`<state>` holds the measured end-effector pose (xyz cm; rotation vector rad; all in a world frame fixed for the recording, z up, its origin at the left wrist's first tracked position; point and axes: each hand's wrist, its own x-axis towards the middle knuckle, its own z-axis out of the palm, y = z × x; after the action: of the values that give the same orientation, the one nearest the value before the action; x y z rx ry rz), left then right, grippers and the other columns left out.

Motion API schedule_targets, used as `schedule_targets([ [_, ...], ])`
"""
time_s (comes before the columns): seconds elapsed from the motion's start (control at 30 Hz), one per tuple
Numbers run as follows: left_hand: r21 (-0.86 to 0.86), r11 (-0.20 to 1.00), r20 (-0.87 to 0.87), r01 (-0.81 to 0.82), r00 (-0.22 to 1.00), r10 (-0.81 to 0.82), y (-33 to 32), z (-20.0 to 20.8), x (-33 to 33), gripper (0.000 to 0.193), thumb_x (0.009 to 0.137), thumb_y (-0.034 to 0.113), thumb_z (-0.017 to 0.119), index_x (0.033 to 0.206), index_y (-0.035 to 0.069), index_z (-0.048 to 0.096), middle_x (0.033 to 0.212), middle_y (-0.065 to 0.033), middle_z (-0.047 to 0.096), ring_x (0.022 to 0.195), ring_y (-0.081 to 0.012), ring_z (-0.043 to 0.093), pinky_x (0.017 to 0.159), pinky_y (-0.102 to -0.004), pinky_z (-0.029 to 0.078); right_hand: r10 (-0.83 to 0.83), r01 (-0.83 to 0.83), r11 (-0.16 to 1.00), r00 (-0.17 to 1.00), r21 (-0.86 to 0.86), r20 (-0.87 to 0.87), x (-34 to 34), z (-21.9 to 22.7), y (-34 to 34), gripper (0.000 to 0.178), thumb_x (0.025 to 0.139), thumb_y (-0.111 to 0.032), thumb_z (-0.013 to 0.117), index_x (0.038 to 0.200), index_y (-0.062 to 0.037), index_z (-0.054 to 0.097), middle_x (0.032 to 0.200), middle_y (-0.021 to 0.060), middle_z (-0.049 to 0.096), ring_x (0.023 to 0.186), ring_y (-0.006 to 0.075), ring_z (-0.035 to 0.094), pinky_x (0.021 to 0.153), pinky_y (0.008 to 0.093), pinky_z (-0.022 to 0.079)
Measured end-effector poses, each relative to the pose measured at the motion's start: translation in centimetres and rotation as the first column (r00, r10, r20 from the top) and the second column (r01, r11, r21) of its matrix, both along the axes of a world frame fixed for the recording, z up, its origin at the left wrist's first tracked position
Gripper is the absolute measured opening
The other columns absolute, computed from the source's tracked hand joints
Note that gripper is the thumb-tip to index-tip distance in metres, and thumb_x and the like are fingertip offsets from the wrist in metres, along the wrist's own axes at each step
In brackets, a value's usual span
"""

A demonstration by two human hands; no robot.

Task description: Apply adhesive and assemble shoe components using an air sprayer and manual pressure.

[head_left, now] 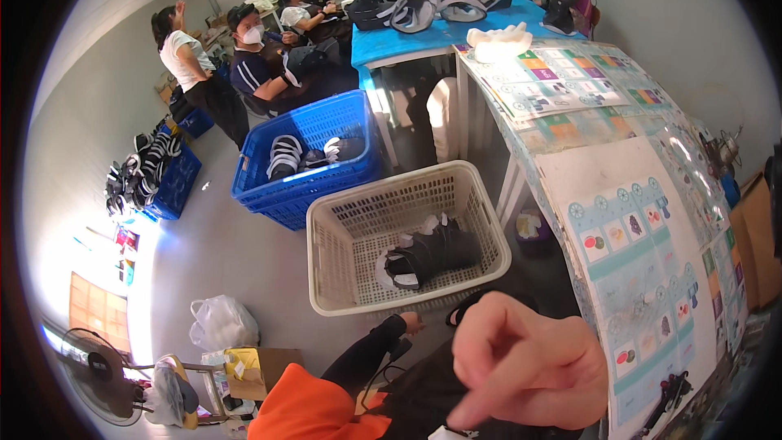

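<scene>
My right hand is raised large and close at the lower right, its fingers curled together. Nothing shows between them. Farther down and left, my left hand reaches out of a black sleeve beside the near rim of a whitish plastic basket. It looks small there, and its finger pose is unclear. A black shoe or boot with pale straps lies inside the basket, apart from both hands. A dark piece on a cord hangs below my left hand.
Stacked blue crates with black-and-white shoes stand behind the basket. A sheet-covered table runs along the right; a blue-topped table holds a footwear pile. Several people sit or stand farther back. A fan and plastic bag are at left.
</scene>
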<state>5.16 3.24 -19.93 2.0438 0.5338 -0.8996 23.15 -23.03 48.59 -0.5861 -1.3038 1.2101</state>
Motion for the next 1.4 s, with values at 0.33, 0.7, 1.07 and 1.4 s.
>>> schedule_targets([
  [0.33,0.302,0.896,0.393,-0.326,0.899,0.195,-1.2,7.4,-1.0,0.032,0.099,0.031,0.062,0.107,0.001,0.068,0.083,-0.0160,0.073,0.081,-0.0334,0.072,0.077,-0.0487,0.056,-0.739,0.653,0.633,0.351,-0.416,-0.574,-0.7,-4.4,-2.4,0.034,0.086,0.011,0.058,0.118,0.0015,0.054,0.117,0.0142,0.055,0.112,0.0232,0.055,0.089,0.0292,0.052],
  [0.7,0.364,0.862,0.002,-0.353,0.926,0.378,2.5,11.6,0.6,0.078,0.096,0.064,0.064,0.125,-0.008,0.055,0.111,-0.0259,0.072,0.107,-0.0403,0.070,0.089,-0.0521,0.054,-0.531,0.840,-0.356,-0.542,0.409,0.652,5.0,-20.4,-16.2,0.027,0.107,-0.021,0.062,0.126,-0.0023,0.062,0.110,0.0124,0.056,0.090,0.0265,0.054,0.083,0.0417,0.046],
  [1.07,0.411,0.910,-0.089,-0.053,0.991,0.098,5.2,8.0,1.4,0.084,0.093,0.074,0.059,0.113,-0.007,0.069,0.104,-0.0224,0.074,0.099,-0.0403,0.071,0.084,-0.0574,0.055,-0.366,0.699,-0.422,-0.714,0.577,0.597,5.3,-23.3,-15.9,0.024,0.105,-0.020,0.060,0.115,0.0022,0.060,0.109,0.0222,0.049,0.091,0.0391,0.052,0.080,0.0509,0.044],
  [1.4,0.382,0.903,-0.121,-0.197,0.958,0.260,4.9,6.7,1.3,0.079,0.090,0.071,0.066,0.113,-0.004,0.072,0.115,-0.0207,0.073,0.111,-0.0381,0.070,0.089,-0.0542,0.054,-0.312,0.619,-0.353,-0.785,0.702,0.535,5.8,-24.2,-16.4,0.016,0.106,-0.016,0.057,0.105,-0.0009,0.063,0.098,0.0187,0.051,0.085,0.0369,0.051,0.076,0.0478,0.044],
])
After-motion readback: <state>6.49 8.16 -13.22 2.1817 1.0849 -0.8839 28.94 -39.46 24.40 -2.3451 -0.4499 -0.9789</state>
